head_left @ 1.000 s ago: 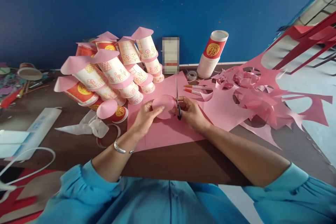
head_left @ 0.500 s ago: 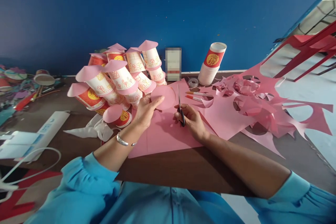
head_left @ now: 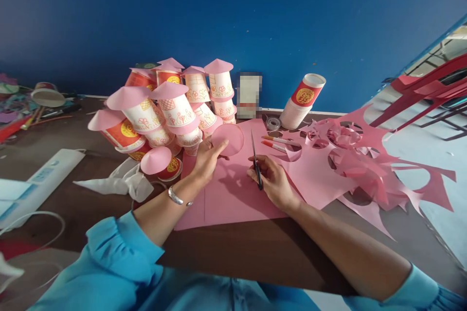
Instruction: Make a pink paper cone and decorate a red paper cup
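Nearest to us we note blue sleeves [head_left: 120,252] on both forearms, which reach forward over the near edge of the brown desk [head_left: 233,248]. The left wrist carries a silver bracelet [head_left: 176,198].

Beyond the desk edge lies a flat pink sheet [head_left: 233,199], and both hands work above it. We record the right hand [head_left: 272,180] as closed around the dark handles of a pair of scissors [head_left: 256,163]; the blades stand nearly upright, pointing away from us, and appear shut or nearly so. The left hand [head_left: 206,158] is raised just left of the scissors and pinches a pink paper disc [head_left: 228,139] at its lower left edge between thumb and fingers. The disc is held off the sheet, close beside the scissor blades but apart from them.

Left of the hands we observe a white crumpled wrapper [head_left: 120,182] and a white flat device [head_left: 40,180] with a cable. Right of the hands lie pink offcuts [head_left: 357,160] pierced with round holes, and two orange markers [head_left: 279,143].

Further back stands a cluster of decorated paper cups [head_left: 171,107], each capped with a pink cone, touching one another. A roll of clear tape [head_left: 273,123] and a leaning stack of plain cups [head_left: 301,102] sit near the blue wall [head_left: 233,19].
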A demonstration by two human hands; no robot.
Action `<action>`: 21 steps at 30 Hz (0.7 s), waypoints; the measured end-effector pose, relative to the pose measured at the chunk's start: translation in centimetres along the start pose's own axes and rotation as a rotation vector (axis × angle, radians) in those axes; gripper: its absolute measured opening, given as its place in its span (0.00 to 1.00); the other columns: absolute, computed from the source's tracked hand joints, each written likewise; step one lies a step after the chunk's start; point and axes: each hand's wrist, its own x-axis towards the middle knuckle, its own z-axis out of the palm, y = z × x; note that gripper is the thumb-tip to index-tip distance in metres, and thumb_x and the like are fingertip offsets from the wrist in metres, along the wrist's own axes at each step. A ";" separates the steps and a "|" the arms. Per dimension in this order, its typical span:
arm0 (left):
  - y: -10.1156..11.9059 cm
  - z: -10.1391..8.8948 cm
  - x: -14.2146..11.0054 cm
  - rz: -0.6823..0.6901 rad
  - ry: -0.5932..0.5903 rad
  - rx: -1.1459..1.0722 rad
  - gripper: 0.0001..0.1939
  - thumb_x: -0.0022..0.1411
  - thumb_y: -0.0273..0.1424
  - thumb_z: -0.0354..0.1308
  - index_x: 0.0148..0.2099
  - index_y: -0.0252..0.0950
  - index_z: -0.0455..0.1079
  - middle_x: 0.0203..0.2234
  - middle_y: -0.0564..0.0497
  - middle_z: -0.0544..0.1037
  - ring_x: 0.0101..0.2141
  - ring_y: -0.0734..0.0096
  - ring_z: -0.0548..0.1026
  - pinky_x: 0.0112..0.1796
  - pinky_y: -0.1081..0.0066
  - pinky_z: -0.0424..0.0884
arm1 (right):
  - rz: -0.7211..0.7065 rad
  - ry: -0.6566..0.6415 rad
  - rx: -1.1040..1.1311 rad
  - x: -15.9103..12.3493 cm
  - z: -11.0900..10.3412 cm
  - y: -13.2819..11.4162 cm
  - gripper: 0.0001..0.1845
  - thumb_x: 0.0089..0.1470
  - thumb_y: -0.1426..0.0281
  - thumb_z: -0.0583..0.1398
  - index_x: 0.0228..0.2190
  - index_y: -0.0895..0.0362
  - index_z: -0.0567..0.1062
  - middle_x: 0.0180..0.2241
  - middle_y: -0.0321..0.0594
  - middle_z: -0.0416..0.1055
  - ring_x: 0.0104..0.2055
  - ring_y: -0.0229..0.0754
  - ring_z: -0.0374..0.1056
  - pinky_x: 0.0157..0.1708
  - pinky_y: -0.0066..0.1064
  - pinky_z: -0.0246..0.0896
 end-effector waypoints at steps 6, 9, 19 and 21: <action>-0.2 -0.3 0.3 0.023 0.002 -0.007 0.21 0.49 0.47 0.80 0.34 0.37 0.79 0.29 0.49 0.81 0.29 0.67 0.76 0.24 0.72 0.74 | -0.072 -0.002 -0.155 -0.2 -0.7 -0.8 0.20 0.57 0.53 0.75 0.46 0.49 0.85 0.34 0.39 0.81 0.32 0.43 0.71 0.31 0.35 0.68; -0.2 -0.5 0.4 0.023 0.000 -0.020 0.22 0.50 0.48 0.80 0.34 0.36 0.79 0.28 0.49 0.81 0.28 0.67 0.76 0.25 0.71 0.75 | -0.091 -0.010 -0.202 0.0 -0.9 -1.1 0.19 0.57 0.54 0.74 0.45 0.50 0.87 0.33 0.39 0.80 0.32 0.43 0.69 0.32 0.35 0.68; 0.0 -0.6 0.2 0.096 -0.022 -0.009 0.27 0.52 0.51 0.79 0.24 0.38 0.69 0.19 0.54 0.70 0.24 0.71 0.72 0.24 0.72 0.74 | 0.048 -0.117 -0.199 0.4 -0.9 0.3 0.29 0.54 0.49 0.71 0.49 0.56 0.89 0.28 0.36 0.74 0.30 0.39 0.63 0.32 0.32 0.64; -0.3 -0.6 0.3 0.088 -0.031 -0.026 0.27 0.52 0.50 0.79 0.25 0.38 0.69 0.19 0.55 0.70 0.26 0.70 0.74 0.26 0.72 0.76 | 0.057 -0.146 -0.193 0.3 -0.9 0.1 0.30 0.54 0.50 0.71 0.51 0.56 0.89 0.29 0.36 0.74 0.30 0.39 0.63 0.33 0.32 0.64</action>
